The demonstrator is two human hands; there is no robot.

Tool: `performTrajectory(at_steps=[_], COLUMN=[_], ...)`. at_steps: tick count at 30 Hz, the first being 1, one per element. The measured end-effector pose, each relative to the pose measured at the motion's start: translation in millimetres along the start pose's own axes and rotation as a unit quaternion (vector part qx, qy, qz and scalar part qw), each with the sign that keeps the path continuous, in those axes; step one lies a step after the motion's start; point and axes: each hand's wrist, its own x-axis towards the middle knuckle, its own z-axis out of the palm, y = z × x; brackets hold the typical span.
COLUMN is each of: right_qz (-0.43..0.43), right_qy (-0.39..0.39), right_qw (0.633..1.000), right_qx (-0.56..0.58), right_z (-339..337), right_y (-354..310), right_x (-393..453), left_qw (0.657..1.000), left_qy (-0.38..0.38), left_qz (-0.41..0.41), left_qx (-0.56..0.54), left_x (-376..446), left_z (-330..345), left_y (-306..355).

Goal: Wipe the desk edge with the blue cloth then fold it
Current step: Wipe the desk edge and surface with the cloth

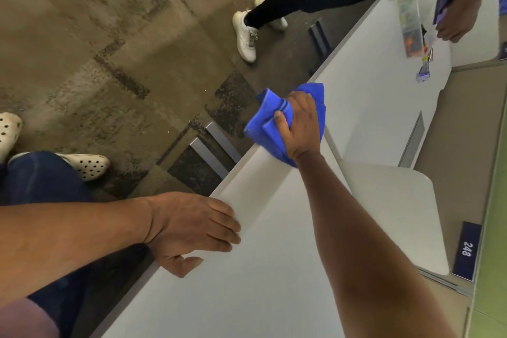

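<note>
Along the near left stretch of the white desk edge [236, 173], the left hand [189, 230] lies flat with fingers loosely spread, gripping nothing. Farther right, the right hand [297, 129] clutches the bunched blue cloth [263, 129] and presses it against the same edge. At far right, a second person's hand [456, 22] rests on the desktop.

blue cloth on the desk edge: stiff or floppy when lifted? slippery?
Probably floppy: the blue cloth bunches into soft folds in the right hand. Likely light, since one hand gathers it. Probably not slippery; it looks like textured fabric.
</note>
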Motion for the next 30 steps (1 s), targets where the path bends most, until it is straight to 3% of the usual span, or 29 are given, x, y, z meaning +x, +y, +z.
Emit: performTrajectory(at_steps=[5,11,17,24,30], right_qz=[0.161,0.347,0.367,0.349,0.341], right_qy=[0.030,0.076,0.002,0.020,0.014], right_qw=[0.986,0.934,0.930,0.936,0.939], right_qx=[0.035,0.035,0.027,0.034,0.043], right_z=[-2.0,-0.6,-3.8,-2.3,15.4], right_y=[-8.4,-26.9,-31.0,-64.4,-123.6], right_x=[17.4,19.7,29.6,4.4,-70.9], left_qw=[1.000,1.000,1.000,1.000,1.000], left_qy=[-0.008,-0.007,0.012,-0.011,-0.004], left_qz=[-0.002,-0.001,-0.005,-0.008,-0.002], left_qx=[0.012,0.016,-0.027,-0.009,-0.012], left_x=[-0.2,0.4,1.6,1.2,1.7], left_z=[-1.1,-1.1,0.9,-5.1,-13.9], left_y=[1.5,0.7,0.2,1.4,1.3])
